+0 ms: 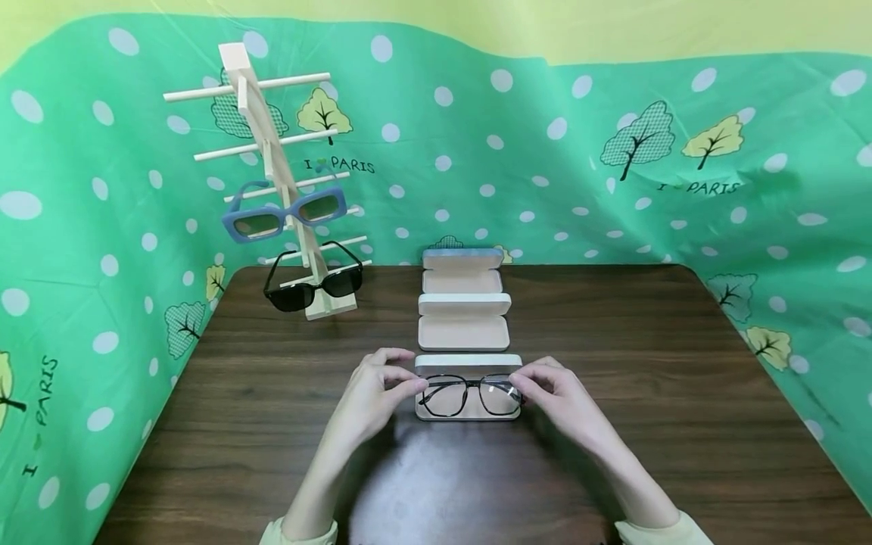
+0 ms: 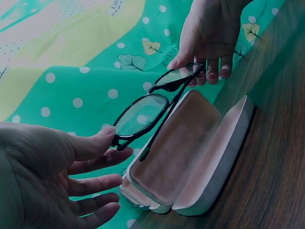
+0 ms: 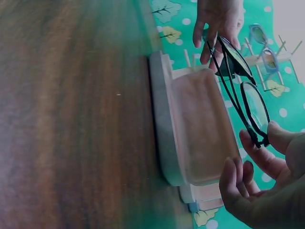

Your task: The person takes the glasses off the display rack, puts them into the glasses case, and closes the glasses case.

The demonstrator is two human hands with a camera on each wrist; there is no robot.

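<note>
Glasses [image 1: 466,384] with a black frame and clear lenses are held level over the near case [image 1: 468,360], their arms folded behind the lenses. From my seat I see both grips on them. The left grip [image 1: 377,387] pinches the left end of the frame by the hinge, between thumb and forefinger, with the other fingers spread loosely away from it. The right grip [image 1: 555,393] pinches the opposite end, thumb against the front, its remaining fingers bent near the case. I can't tell whether those fingers touch the rim.

On my wrist views the near case shows a pinkish lining, and its lid is swung back. Just beyond it on the bench [image 1: 647,363] I have the middle case [image 1: 463,333] and then the far case [image 1: 462,281], both open too, lined up away from the person; the far one has a bluish lid. Off to the left stands a pale rack [image 1: 269,144] with crossbars. It carries blue sunglasses [image 1: 289,212] and, lower down, black sunglasses [image 1: 317,288]. Behind everything I see a green cloth [image 1: 545,174] with white dots and printed trees.
</note>
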